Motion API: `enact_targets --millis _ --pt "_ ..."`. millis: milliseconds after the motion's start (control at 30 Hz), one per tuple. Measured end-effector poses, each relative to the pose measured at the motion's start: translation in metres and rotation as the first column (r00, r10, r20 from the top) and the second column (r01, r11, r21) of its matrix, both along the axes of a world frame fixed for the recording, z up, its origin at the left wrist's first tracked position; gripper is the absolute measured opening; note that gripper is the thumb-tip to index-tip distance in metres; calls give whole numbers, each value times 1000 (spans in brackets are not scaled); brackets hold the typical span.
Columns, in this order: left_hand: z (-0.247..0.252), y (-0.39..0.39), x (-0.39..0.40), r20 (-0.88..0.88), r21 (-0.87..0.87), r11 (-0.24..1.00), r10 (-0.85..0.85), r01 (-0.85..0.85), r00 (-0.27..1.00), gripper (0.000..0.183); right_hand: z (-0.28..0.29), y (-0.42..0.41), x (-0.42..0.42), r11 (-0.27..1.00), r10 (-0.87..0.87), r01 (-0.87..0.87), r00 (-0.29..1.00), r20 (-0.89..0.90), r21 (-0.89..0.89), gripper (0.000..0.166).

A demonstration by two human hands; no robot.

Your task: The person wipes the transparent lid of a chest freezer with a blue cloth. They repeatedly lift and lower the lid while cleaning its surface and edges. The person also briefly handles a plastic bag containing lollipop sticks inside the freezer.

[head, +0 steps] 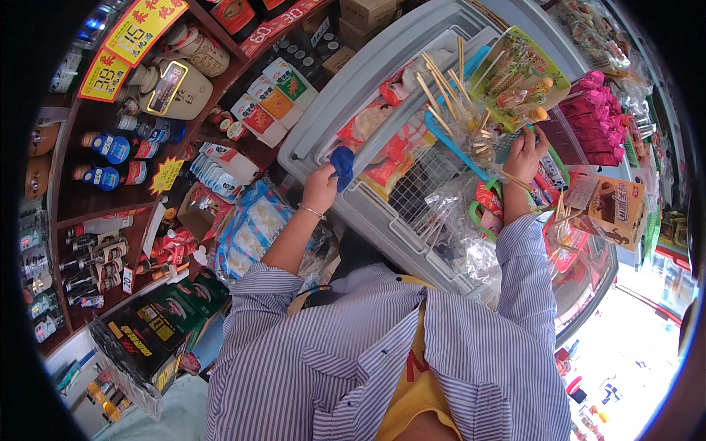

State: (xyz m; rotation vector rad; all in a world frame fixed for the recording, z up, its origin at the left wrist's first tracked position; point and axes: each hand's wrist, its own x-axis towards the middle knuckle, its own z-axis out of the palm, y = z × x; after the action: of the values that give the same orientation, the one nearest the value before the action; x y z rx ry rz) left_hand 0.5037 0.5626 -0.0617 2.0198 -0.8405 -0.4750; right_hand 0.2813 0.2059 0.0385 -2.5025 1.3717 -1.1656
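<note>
My left hand (320, 187), with a bangle at the wrist, grips a bunched blue cloth (342, 167) over the near left corner of a grey chest freezer (300, 132). My right hand (525, 157) reaches to the edge of a light-blue plastic basket (458, 143) on the freezer; its fingertips are partly hidden beside a green card box (518, 77) of wrapped sweets. Whether it grips anything cannot be told. Wrapped items on wooden sticks (441, 88) stand in the blue basket. A green-rimmed basket (556, 165) with red packets lies under my right wrist. Inside the freezer are bagged goods and a wire basket (419, 187).
Shelves with bottles (132, 146) and jars stand on the left. Blue-and-white packs (259, 226) lie near my left forearm. Right of my right hand are pink packets (593, 121) and a brown carton (618, 209). Black and green boxes (149, 336) stand at the lower left.
</note>
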Motion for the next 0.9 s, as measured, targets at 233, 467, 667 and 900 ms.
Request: enact_targets --millis 233,467,667,900 --pt "-3 -36 3 11 -118 984 136 -134 991 27 2 2 0 999 5 -5 1000 -3 40 26" --pt "66 -136 3 320 -209 977 106 -39 941 39 3 3 -1 999 12 -12 1000 6 53 27" --pt "84 -178 -1 442 91 995 -14 -29 897 58 9 7 2 999 -2 1 1000 25 33 24" --pt "68 -138 -15 384 77 993 54 -90 922 65 9 8 2 1000 1 -1 1000 30 4 23"
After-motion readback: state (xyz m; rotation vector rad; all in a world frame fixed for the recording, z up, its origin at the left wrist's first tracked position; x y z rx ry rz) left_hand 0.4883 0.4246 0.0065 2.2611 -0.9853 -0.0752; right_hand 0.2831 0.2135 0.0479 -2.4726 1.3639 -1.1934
